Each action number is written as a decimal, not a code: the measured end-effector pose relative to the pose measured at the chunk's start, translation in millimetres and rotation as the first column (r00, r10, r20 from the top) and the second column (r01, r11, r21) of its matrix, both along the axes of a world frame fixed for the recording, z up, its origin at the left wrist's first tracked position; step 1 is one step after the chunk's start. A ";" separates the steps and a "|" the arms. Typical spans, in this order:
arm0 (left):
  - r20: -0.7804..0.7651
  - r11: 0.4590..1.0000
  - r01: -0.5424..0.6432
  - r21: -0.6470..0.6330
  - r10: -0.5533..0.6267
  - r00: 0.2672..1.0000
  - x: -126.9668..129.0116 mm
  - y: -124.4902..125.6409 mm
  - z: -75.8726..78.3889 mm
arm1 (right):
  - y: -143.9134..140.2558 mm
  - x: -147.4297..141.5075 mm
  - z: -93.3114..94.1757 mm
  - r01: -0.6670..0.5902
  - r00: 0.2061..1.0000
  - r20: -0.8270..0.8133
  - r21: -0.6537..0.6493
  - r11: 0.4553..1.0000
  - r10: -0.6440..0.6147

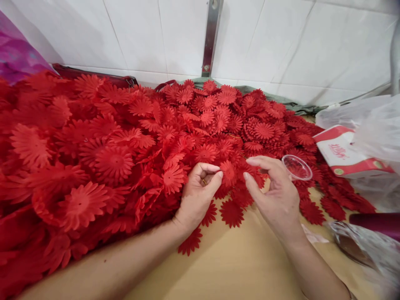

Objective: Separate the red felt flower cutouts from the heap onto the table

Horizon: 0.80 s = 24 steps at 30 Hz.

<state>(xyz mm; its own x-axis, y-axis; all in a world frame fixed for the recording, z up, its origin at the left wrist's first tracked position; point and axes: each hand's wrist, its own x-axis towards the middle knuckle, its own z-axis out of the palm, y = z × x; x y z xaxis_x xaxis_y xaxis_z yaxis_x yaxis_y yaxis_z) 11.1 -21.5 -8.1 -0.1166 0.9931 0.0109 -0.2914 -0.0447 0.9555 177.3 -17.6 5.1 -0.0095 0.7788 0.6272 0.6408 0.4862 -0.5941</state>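
Note:
A wide heap of red artificial flower petal pieces (114,162) lies in front of me, each one round with a notched edge and several with a small centre hole. My left hand (201,189) is closed, thumb and forefinger pinched at the left edge of one red petal piece (229,173). Something gold-coloured shows at a finger of that hand. My right hand (275,187) is to the right of this piece with thumb and fingers apart, and nothing shows between them. Below the hands, a dark red petal piece (232,213) lies flat on the tan table (225,258).
A clear round plastic lid or cup (296,167) is just beyond my right hand. Farther right are a red and white box (346,152), translucent plastic bags (378,125) and a dark red cylinder (378,225). A white tiled wall (175,37) with a metal strip (212,37) stands behind the heap.

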 end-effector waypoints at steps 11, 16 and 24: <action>0.140 0.984 0.178 -0.024 -0.173 0.975 -1.3 -0.5 1.2 | -2.7 -2.9 3.3 -0.136 0.982 0.135 0.020 0.991 0.132; 0.042 0.985 0.172 0.002 -0.172 0.984 -1.9 -0.5 1.3 | -2.9 -3.2 2.5 -0.185 0.975 0.126 0.010 0.983 0.183; 0.016 0.987 0.162 0.006 -0.162 0.987 -1.2 -2.4 2.5 | -6.1 -3.8 3.6 -0.171 0.969 0.190 0.036 0.985 0.161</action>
